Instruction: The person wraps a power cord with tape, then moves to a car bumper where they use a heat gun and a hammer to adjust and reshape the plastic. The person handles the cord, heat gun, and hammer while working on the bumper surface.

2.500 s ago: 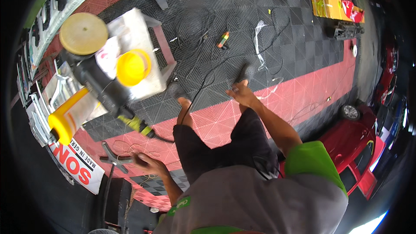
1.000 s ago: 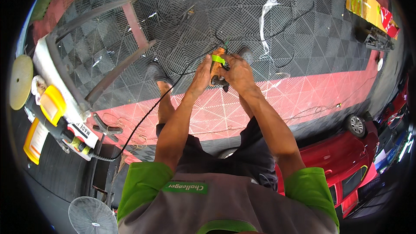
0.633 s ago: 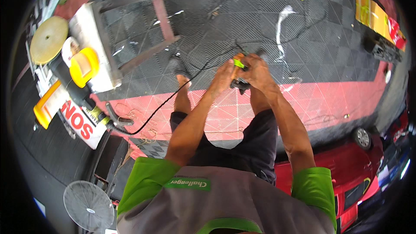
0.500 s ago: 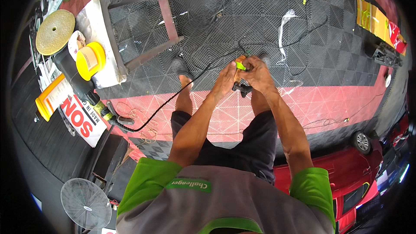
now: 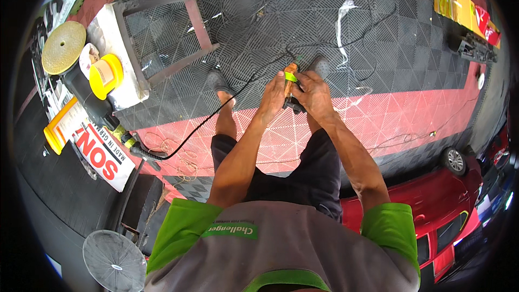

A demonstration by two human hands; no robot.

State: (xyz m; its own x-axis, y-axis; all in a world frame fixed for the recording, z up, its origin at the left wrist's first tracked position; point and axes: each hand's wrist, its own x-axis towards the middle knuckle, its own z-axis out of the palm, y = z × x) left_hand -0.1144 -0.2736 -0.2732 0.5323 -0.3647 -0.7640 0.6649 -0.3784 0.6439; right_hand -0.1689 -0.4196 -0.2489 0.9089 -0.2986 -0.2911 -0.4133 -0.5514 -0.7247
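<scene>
A short yellow-green strip (image 5: pixel 291 77) lies across an orange-brown, block-like thing (image 5: pixel 290 68) in front of my legs, above the floor. Closed fingers of my left hand (image 5: pixel 272 96) pinch the strip's left end. My right hand (image 5: pixel 314 95) is closed at its other end, fingers curled and thumb pressed in. A dark part (image 5: pixel 293 106) shows below the orange piece, between my wrists; its kind cannot be made out. The black cable (image 5: pixel 238 92) runs up close to the orange piece from the left. My palms hide much of what lies between them.
On the left stands a stool (image 5: pixel 197 24) beside a white-covered surface (image 5: pixel 127 84), with a round pad (image 5: pixel 64 47) and a yellow-lidded tub (image 5: pixel 106 77) nearby. A white plastic strip (image 5: pixel 340 32) lies on the tiled floor. A red car (image 5: pixel 400 200) stands lower right; a fan (image 5: pixel 114 259), lower left.
The view has shifted slightly, so the surroundings sit a little differently. My hands stay together at the strip, and more of the orange piece shows above it now.
</scene>
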